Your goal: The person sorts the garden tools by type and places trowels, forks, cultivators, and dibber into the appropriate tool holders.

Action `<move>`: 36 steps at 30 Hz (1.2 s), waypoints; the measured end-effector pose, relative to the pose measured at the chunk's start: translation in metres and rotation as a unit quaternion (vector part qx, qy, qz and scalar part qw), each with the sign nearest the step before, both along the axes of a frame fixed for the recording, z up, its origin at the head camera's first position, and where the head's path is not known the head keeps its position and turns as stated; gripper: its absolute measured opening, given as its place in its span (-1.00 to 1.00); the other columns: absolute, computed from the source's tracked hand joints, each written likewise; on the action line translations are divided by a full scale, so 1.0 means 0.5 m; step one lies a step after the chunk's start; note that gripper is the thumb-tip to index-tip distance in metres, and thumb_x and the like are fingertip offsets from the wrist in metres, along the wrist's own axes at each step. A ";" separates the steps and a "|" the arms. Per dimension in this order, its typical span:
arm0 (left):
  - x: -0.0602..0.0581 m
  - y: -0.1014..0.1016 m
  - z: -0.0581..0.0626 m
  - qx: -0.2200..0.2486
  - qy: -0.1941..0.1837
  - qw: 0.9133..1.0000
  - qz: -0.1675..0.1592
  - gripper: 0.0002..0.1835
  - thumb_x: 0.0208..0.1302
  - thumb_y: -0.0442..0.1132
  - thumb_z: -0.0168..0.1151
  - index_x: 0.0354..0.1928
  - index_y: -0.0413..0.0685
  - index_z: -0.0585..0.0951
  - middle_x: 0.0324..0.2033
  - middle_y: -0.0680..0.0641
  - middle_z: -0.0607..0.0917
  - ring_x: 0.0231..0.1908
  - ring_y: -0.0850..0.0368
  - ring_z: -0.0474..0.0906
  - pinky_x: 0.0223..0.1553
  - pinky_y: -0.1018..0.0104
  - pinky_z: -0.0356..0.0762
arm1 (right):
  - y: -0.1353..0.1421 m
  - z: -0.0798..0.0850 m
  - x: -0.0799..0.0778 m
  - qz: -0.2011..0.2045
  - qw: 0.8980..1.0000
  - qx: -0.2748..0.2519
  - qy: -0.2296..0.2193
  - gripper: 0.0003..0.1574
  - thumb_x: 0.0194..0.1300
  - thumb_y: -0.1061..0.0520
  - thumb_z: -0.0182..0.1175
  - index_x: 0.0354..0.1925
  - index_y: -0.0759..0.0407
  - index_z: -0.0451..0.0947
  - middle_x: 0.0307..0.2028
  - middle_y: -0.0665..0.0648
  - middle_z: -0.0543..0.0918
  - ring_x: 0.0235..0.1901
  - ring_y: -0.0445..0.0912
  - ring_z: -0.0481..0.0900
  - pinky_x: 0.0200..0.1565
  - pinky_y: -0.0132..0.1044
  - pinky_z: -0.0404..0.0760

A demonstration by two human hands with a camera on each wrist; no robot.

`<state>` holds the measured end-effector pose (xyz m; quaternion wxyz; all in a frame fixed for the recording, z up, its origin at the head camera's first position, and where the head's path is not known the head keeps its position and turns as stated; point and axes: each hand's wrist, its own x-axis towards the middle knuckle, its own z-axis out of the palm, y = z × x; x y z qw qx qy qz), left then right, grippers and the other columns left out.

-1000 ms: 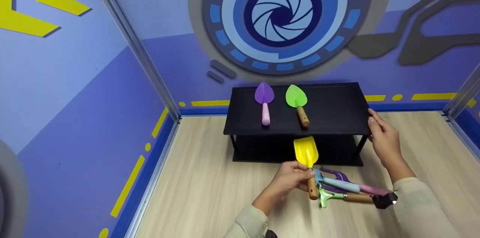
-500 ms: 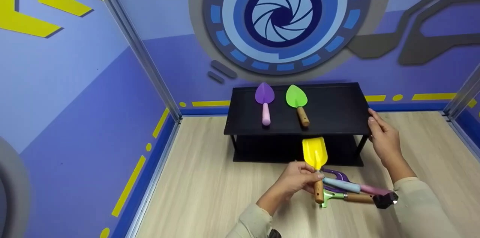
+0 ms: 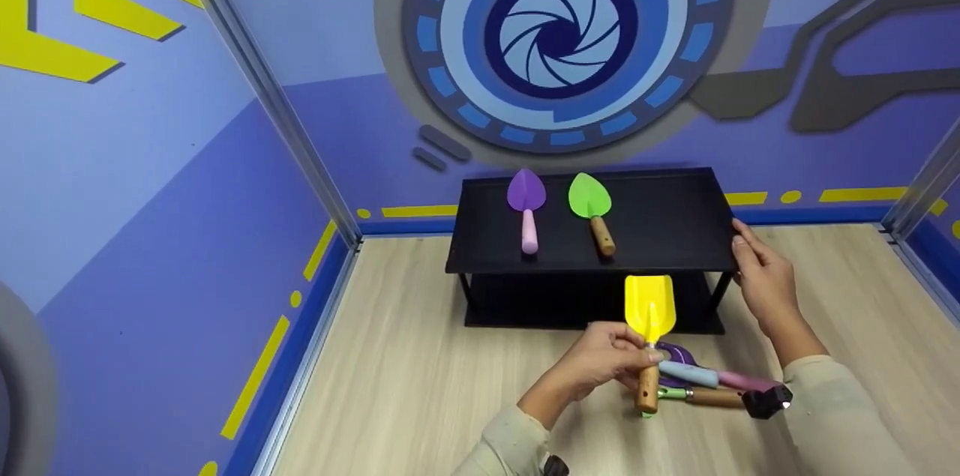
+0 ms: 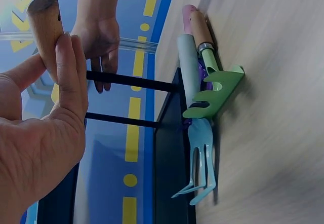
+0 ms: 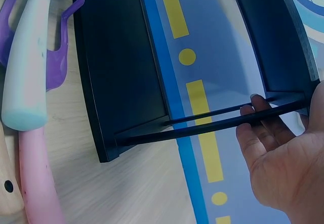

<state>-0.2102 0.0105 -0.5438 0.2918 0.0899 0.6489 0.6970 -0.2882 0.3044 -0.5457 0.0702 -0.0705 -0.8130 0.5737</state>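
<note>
My left hand [image 3: 596, 356] pinches a yellow garden shovel [image 3: 650, 303] where the blade meets its wooden handle, holding it blade-up in front of the black two-tier rack [image 3: 667, 229]. In the left wrist view the handle's end [image 4: 44, 26] stands out past my fingers; the blade is mostly hidden. My right hand [image 3: 769, 281] grips the right end of the rack's upper shelf. Its fingers [image 5: 263, 133] lie by the end post in the right wrist view. On the upper shelf lie a purple trowel [image 3: 527, 195] with a pink handle and a green trowel [image 3: 591, 199] with a wooden handle.
On the table [image 3: 405, 386] before the rack lie a light-blue hand fork [image 4: 200, 138], a green hand rake [image 4: 220, 92] and a purple tool [image 5: 58, 67], their handles overlapping near my right sleeve. Patterned blue walls [image 3: 337, 124] stand behind and to the left.
My left hand has carried the yellow shovel to the right and slightly nearer, with the blade turning more upright. My right hand stays on the rack's end.
</note>
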 end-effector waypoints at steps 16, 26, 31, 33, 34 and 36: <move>0.001 0.005 0.010 0.019 0.010 1.000 0.001 -0.89 0.34 -0.35 0.47 -0.19 -0.11 0.69 -0.39 0.03 0.80 -0.46 0.22 0.70 -0.54 0.48 0.69 | -0.003 -0.002 -0.002 -0.007 1.000 0.000 -0.006 -0.26 0.65 -0.42 -0.19 0.66 -0.39 0.10 0.69 0.17 0.11 0.61 0.21 0.26 0.07 -0.74 0.56; -0.004 0.005 0.011 0.015 0.012 1.000 0.002 -0.89 0.34 -0.34 0.48 -0.20 -0.10 0.69 -0.36 0.00 0.83 -0.43 0.22 0.72 -0.53 0.47 0.70 | -0.003 -0.001 -0.003 -0.011 1.000 -0.005 -0.002 -0.26 0.66 -0.41 -0.17 0.65 -0.38 0.13 0.69 0.16 0.11 0.61 0.20 0.26 -0.01 -0.79 0.53; -0.005 0.006 0.013 0.017 0.012 1.000 -0.001 -0.89 0.33 -0.35 0.47 -0.23 -0.09 0.68 -0.41 0.04 0.80 -0.47 0.22 0.71 -0.54 0.47 0.70 | -0.005 -0.002 -0.003 -0.011 1.000 -0.007 -0.005 -0.26 0.65 -0.41 -0.17 0.65 -0.38 0.13 0.69 0.17 0.11 0.60 0.21 0.27 -0.03 -0.80 0.52; -0.006 0.007 0.014 0.019 0.013 1.000 0.003 -0.89 0.32 -0.35 0.48 -0.24 -0.08 0.68 -0.43 0.05 0.78 -0.48 0.22 0.70 -0.55 0.48 0.69 | -0.004 -0.002 -0.003 -0.012 1.000 -0.006 -0.005 -0.26 0.65 -0.42 -0.17 0.65 -0.39 0.13 0.69 0.17 0.11 0.61 0.22 0.26 -0.03 -0.79 0.53; -0.006 0.008 0.015 0.018 0.014 1.000 0.005 -0.89 0.32 -0.35 0.48 -0.25 -0.08 0.68 -0.44 0.06 0.78 -0.49 0.22 0.69 -0.55 0.48 0.68 | -0.004 -0.001 -0.002 -0.011 1.000 -0.005 -0.005 -0.26 0.65 -0.42 -0.17 0.65 -0.39 0.13 0.69 0.17 0.11 0.61 0.22 0.26 -0.01 -0.78 0.54; -0.007 0.010 0.017 0.018 0.015 1.000 0.009 -0.89 0.32 -0.35 0.48 -0.25 -0.08 0.68 -0.43 0.06 0.78 -0.49 0.22 0.70 -0.56 0.48 0.68 | -0.002 -0.001 -0.001 -0.010 1.000 -0.004 -0.005 -0.26 0.65 -0.42 -0.17 0.65 -0.39 0.12 0.69 0.16 0.10 0.61 0.21 0.25 0.02 -0.76 0.55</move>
